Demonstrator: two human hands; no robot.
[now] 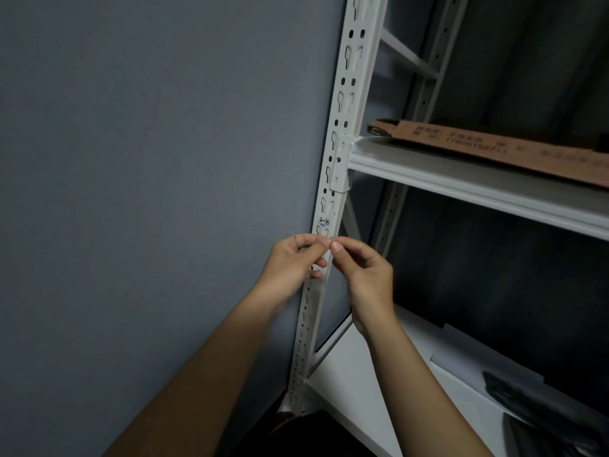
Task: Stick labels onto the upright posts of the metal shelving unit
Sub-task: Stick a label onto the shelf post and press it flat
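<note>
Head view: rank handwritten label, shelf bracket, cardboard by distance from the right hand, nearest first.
From the right hand:
1. Handwritten label, on the post just above the fingertips.
2. Shelf bracket, higher on the same post.
3. Cardboard, on the upper shelf, up and to the right.

Count from where I stand: two hands up, my left hand (pixel 290 258) and my right hand (pixel 365 272); two white perforated uprights, the front post (pixel 342 127) and the rear post (pixel 425 94); two shelf boards, upper shelf (pixel 461 183) and lower shelf (pixel 379 390); one handwritten label (pixel 324 222) on the front post; one cardboard sheet (pixel 494 143).
</note>
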